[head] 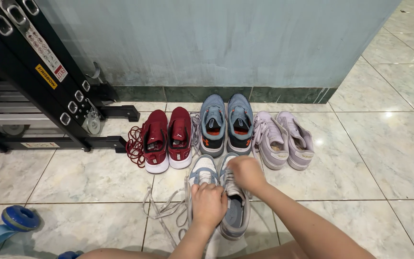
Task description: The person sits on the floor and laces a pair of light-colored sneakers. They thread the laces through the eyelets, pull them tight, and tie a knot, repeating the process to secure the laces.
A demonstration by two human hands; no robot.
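Left hand [208, 205] gripping grey shoe [203, 178], right hand [247, 173] pinching lace on its pair [235, 211]. Red shoes [167, 139] behind, on floor [384, 158].

Dark red sneakers [166, 139] with white soles and matching red laces, blue-grey pair [226, 123] with orange-and-black insides, pale lilac pair [284, 139], grey-white pair [220, 192] (light grey laces). Floor tiles [384, 153] creamy marbled, wall [216, 38] pale teal, ladder [39, 72] black.

Pair of grey-and-white sneakers [219, 196] (laces loose) lies side by side on tile.
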